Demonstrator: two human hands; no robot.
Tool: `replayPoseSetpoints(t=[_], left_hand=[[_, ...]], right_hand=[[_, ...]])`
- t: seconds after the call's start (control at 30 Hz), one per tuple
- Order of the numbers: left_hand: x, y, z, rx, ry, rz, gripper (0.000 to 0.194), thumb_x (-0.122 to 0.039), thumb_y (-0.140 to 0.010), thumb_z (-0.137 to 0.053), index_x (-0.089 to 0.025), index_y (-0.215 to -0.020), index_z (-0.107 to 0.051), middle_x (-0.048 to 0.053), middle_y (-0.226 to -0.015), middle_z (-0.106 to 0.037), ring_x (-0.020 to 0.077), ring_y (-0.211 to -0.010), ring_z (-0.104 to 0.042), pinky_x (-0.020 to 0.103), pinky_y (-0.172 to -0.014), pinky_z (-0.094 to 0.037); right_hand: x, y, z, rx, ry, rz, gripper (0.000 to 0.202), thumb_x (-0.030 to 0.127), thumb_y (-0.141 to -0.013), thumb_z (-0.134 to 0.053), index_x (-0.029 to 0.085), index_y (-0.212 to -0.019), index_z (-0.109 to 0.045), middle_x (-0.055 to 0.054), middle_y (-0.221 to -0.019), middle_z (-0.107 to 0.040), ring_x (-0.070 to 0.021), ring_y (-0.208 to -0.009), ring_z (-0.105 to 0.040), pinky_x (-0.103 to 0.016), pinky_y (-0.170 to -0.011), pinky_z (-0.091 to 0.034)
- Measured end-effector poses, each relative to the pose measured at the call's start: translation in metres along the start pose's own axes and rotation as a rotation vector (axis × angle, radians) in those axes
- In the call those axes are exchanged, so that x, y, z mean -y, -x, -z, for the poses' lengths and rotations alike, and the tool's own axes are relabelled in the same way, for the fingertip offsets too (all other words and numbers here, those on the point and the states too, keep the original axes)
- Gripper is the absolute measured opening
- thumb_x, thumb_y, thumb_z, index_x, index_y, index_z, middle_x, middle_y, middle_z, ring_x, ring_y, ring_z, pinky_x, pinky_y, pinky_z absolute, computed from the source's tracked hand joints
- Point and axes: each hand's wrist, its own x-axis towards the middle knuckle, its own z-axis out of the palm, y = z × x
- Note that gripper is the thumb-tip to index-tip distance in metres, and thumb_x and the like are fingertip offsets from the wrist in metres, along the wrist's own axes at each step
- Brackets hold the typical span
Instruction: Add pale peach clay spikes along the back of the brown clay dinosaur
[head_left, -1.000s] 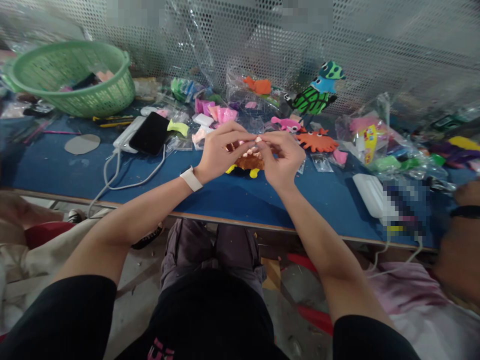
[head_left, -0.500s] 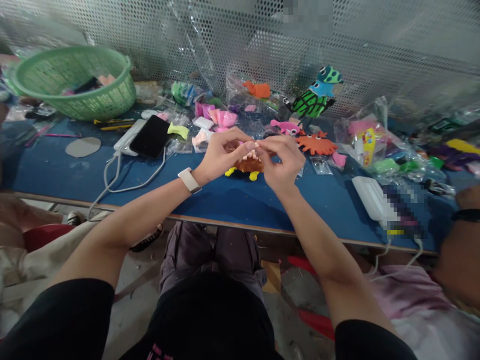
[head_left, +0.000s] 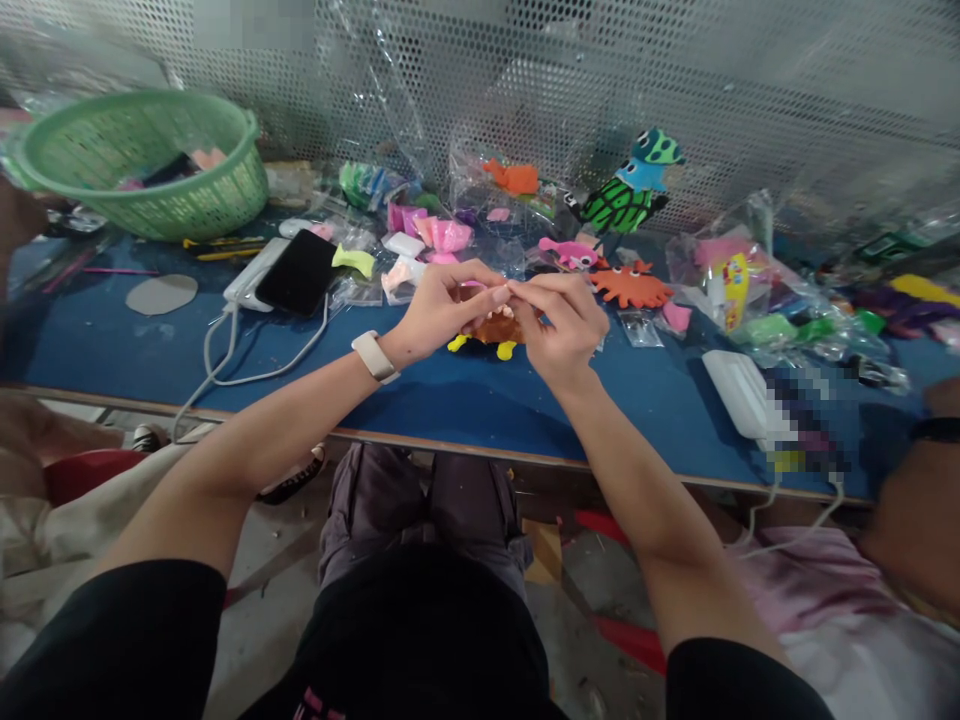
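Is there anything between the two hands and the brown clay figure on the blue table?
Nothing visible. The left hand and right hand meet fingertip to fingertip directly above the brown clay figure, pinching something too small to identify. Whether they touch the figure itself cannot be told.

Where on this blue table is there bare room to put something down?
Bare blue table shows left of the charger cable, below the grey disc, and along the near edge from the left hand and right hand to the white box. The back strip by the green basket and orange crab is crowded.
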Motion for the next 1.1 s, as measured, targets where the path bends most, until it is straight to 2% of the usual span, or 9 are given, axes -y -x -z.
replayPoseSetpoints(t=[0.23,0.4,0.57,0.73,0.83,1.0,1.1], left_hand=[[0.001,-0.001,-0.001,-0.001,0.048,-0.021,0.03,-0.048,-0.094,-0.096,-0.019,-0.097,-0.089,0.0,-0.08,-0.073,0.0019,-0.052,-0.059,0.015,-0.046,-0.044],[0.002,-0.002,0.0,0.011,0.06,-0.018,0.028,-0.046,-0.097,-0.095,-0.018,-0.096,-0.089,0.0,-0.083,-0.073,0.0009,-0.053,-0.059,0.014,-0.047,-0.043],[0.0,-0.002,-0.001,0.011,0.062,0.001,0.032,-0.049,-0.096,-0.095,-0.018,-0.094,-0.088,0.0,-0.08,-0.072,0.0017,-0.052,-0.057,0.016,-0.046,-0.041],[-0.004,-0.001,-0.003,0.03,0.165,0.132,0.044,-0.061,-0.096,-0.091,-0.018,-0.088,-0.086,-0.004,-0.059,-0.058,0.004,-0.049,-0.05,0.018,-0.045,-0.036],[-0.004,0.0,-0.003,0.049,0.224,0.172,0.044,-0.063,-0.09,-0.097,-0.02,-0.091,-0.087,-0.005,-0.056,-0.056,0.0041,-0.047,-0.047,0.018,-0.044,-0.034],[-0.004,0.0,-0.004,0.052,0.251,0.234,0.052,-0.067,-0.083,-0.1,-0.018,-0.081,-0.082,-0.005,-0.053,-0.057,0.0036,-0.045,-0.047,0.019,-0.046,-0.035],[-0.005,0.0,-0.004,0.052,0.271,0.233,0.056,-0.069,-0.081,-0.1,-0.018,-0.079,-0.079,-0.006,-0.052,-0.054,0.0035,-0.046,-0.046,0.019,-0.045,-0.034]], right_hand=[[0.0,-0.002,0.0,-0.011,0.031,0.026,0.027,0.021,-0.109,-0.079,0.035,-0.132,-0.083,0.002,-0.106,-0.085,-0.016,-0.091,-0.083,-0.031,-0.076,-0.068],[-0.001,0.001,-0.002,-0.002,0.032,-0.001,0.025,0.026,-0.112,-0.075,0.038,-0.132,-0.084,0.002,-0.104,-0.083,-0.0152,-0.089,-0.081,-0.033,-0.082,-0.069],[0.0,0.002,-0.002,-0.013,0.038,-0.005,0.022,0.028,-0.112,-0.075,0.037,-0.13,-0.085,0.002,-0.099,-0.079,-0.0143,-0.082,-0.076,-0.032,-0.073,-0.065],[0.002,0.0,-0.005,-0.041,-0.124,-0.144,0.015,0.034,-0.107,-0.083,0.035,-0.122,-0.087,0.001,-0.097,-0.074,-0.0147,-0.081,-0.072,-0.03,-0.063,-0.06],[0.003,0.0,-0.008,-0.065,-0.215,-0.238,0.013,0.043,-0.108,-0.082,0.037,-0.119,-0.087,0.002,-0.096,-0.072,-0.0139,-0.079,-0.07,-0.03,-0.063,-0.058],[0.006,0.004,-0.011,-0.017,-0.253,-0.354,0.024,0.059,-0.107,-0.08,0.037,-0.113,-0.089,0.001,-0.093,-0.068,-0.0158,-0.082,-0.068,-0.036,-0.073,-0.063],[0.008,0.004,-0.011,-0.004,-0.27,-0.415,0.033,0.066,-0.105,-0.078,0.035,-0.11,-0.09,0.0,-0.092,-0.07,-0.0157,-0.08,-0.067,-0.036,-0.07,-0.062]])
